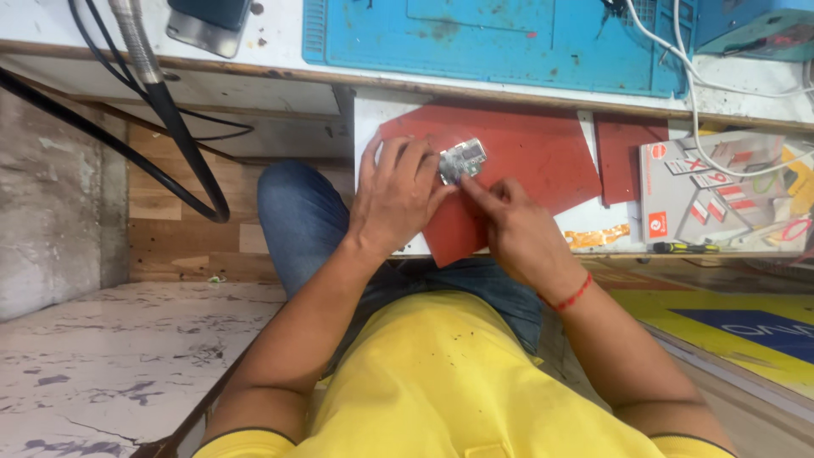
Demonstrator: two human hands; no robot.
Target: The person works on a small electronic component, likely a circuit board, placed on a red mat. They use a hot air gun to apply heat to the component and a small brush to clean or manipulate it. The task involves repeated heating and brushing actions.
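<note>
Two bare hands meet over a flat red sheet (526, 153) (angular, matte) lying on a pulled-out white drawer (366, 114) below the blue ribbed mat (509, 38). Left hand (394, 199) curls its fingers around a small shiny silver circuit board (462, 161); right hand (521, 233) is loosely curled, forefinger touching the board's lower edge
</note>
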